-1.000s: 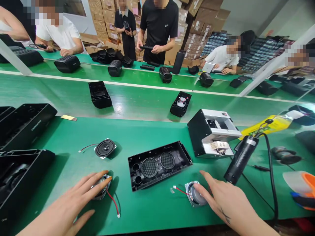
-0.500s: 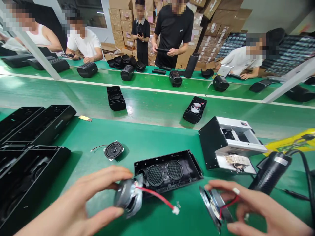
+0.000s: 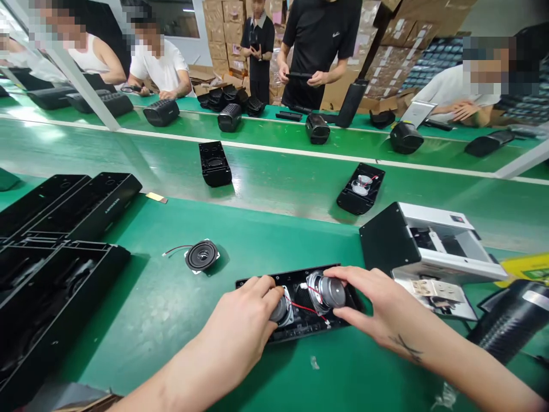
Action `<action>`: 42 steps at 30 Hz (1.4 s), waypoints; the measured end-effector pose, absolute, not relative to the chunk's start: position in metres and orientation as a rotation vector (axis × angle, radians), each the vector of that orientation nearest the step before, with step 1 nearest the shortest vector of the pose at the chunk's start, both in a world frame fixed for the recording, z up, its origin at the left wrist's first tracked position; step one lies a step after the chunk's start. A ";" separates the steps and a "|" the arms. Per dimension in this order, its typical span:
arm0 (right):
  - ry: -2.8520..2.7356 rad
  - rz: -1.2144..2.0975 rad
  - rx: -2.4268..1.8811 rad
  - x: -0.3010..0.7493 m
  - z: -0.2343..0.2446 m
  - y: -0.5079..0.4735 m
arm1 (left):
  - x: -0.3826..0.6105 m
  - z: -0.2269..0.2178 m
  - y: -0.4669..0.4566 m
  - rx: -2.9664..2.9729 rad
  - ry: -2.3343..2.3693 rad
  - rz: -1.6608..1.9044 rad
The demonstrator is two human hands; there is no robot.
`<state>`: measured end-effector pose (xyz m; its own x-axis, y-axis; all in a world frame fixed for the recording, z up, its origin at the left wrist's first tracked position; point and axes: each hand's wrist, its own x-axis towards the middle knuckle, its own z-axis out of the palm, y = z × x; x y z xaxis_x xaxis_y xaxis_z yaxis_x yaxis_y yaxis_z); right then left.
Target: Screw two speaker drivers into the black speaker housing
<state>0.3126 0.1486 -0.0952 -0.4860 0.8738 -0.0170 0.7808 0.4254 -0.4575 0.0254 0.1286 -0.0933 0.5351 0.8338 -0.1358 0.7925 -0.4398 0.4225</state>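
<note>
In the head view, my left hand (image 3: 251,312) grips a round speaker driver (image 3: 282,311) and sets it low inside the left half of a black speaker housing (image 3: 295,332). My right hand (image 3: 364,294) has its thumb and fingers around the magnet of a second speaker driver (image 3: 329,290), tilted over the right half of that housing. Red wires with white plugs trail from the drivers between my hands. The round grilles in the housing floor are mostly hidden. A third speaker driver (image 3: 201,256) lies cone up on the green bench, its wire stretching left.
Black housings (image 3: 81,212) are grouped at the left. A white-and-black machine (image 3: 433,240) stands at the right, beside a black cylindrical tool (image 3: 510,320). Across the bench, a conveyor (image 3: 274,183) carries open housings. Several people work on the far side.
Both hands have moved inward, bringing the two drivers from in front of the housing down into it. The camera view has shifted slightly.
</note>
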 end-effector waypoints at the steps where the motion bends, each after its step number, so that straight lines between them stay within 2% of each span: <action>1: -2.497 0.523 -1.410 0.312 -0.095 0.148 | 0.027 -0.094 0.130 2.355 1.325 0.107; 7: -2.604 0.108 -1.332 0.306 -0.089 0.149 | 0.034 -0.097 0.135 2.473 1.336 0.051; 16: -2.355 0.487 -1.529 0.313 -0.095 0.151 | 0.033 -0.101 0.136 2.609 1.233 0.010; 22: -2.245 0.612 -1.601 0.315 -0.097 0.148 | 0.024 -0.103 0.140 2.638 1.133 0.046; 29: -2.204 0.637 -1.586 0.315 -0.103 0.148 | 0.018 -0.109 0.139 2.628 1.130 0.247; 42: -2.242 0.556 -1.537 0.317 -0.105 0.148 | 0.018 -0.107 0.141 2.623 1.103 0.207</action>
